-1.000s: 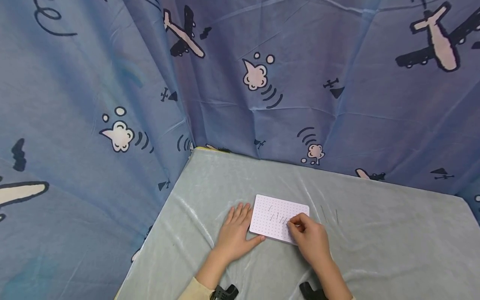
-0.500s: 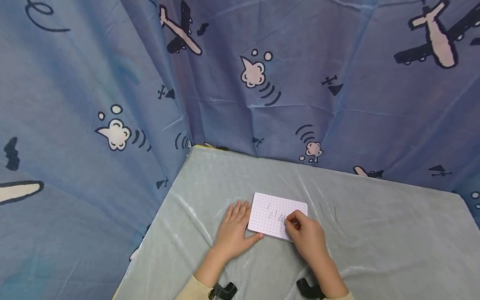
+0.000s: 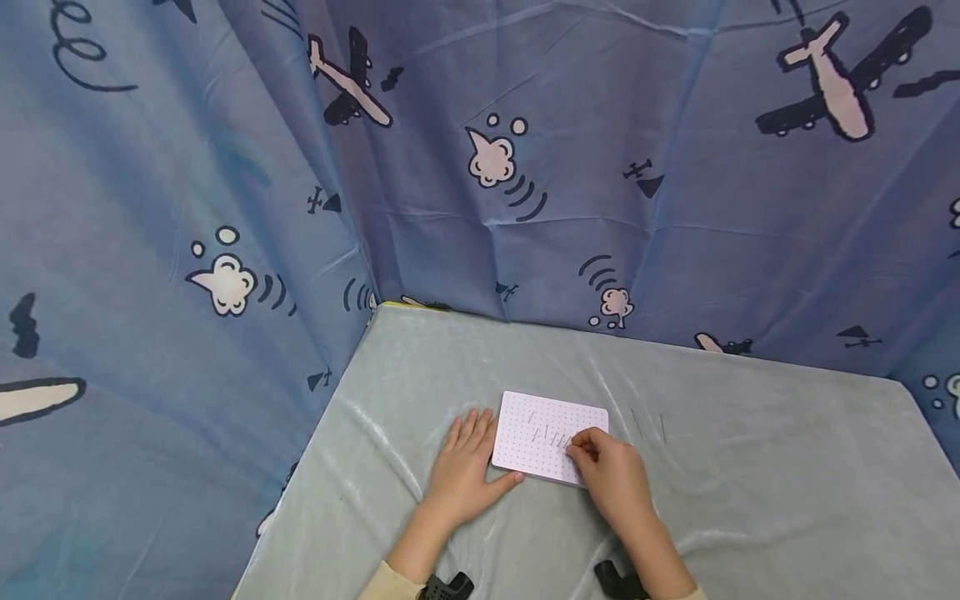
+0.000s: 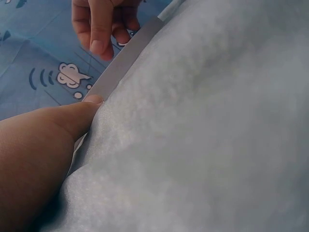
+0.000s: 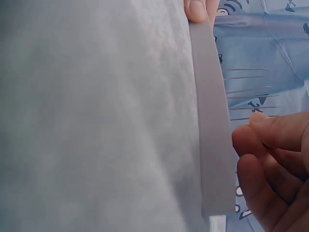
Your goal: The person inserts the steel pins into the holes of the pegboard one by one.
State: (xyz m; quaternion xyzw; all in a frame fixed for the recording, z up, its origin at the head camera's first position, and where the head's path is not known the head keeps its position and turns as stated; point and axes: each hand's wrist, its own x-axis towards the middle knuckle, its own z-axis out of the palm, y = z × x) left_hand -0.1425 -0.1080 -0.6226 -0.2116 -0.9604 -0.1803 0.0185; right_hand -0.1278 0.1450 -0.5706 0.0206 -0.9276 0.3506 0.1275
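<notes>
A white board with a grid of small holes (image 3: 517,450) lies on the cloth-covered table. Several thin metal needles (image 3: 546,432) stand up from it in the head view; in the right wrist view these needles (image 5: 248,92) rise side by side beyond the board's grey edge (image 5: 210,111). My right hand (image 3: 615,475) is over the board's right part, thumb and index finger pinching the needle (image 5: 240,119) nearest it. My left hand (image 3: 463,479) lies with spread fingers along the board's left side, its thumb (image 4: 94,99) touching the near edge.
Two more loose needles (image 3: 663,428) lie on the grey-green cloth (image 3: 750,467) to the right of the board. Blue curtains (image 3: 420,183) printed with planes and clouds hang behind and left of the table. A black wrist device (image 3: 447,587) sits at the left sleeve.
The head view has shifted slightly. My right fingers stay at nearly the same spot on the board, still pinching, and my left hand keeps its place at the side.
</notes>
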